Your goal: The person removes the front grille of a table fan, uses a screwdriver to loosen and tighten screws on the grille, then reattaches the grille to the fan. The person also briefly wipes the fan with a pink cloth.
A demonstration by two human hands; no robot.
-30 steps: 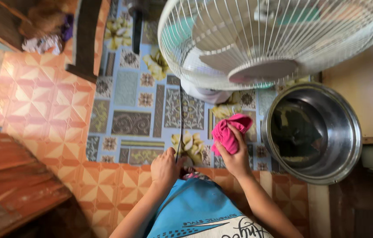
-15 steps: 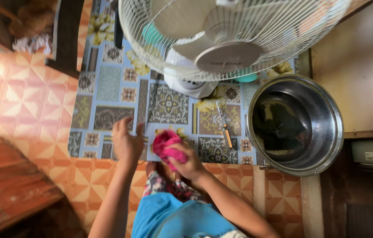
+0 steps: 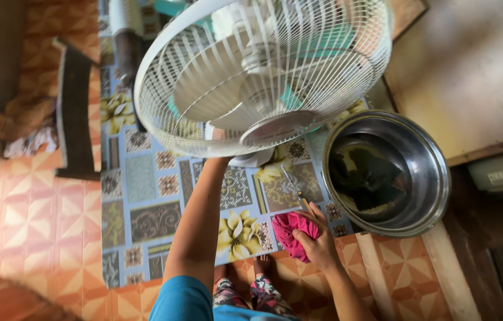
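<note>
1. One white fan (image 3: 263,77) fills the top middle, its cage rim hanging just above the patterned floor mat (image 3: 144,196).
2. Left hand reaches up behind that cage, so can't tell its grip.
3. Right hand (image 3: 317,244) is clenched on one pink cloth (image 3: 296,232), low over the mat's near edge.
4. One steel basin (image 3: 430,178) sits just right of it; open mat lies to the left.
</note>
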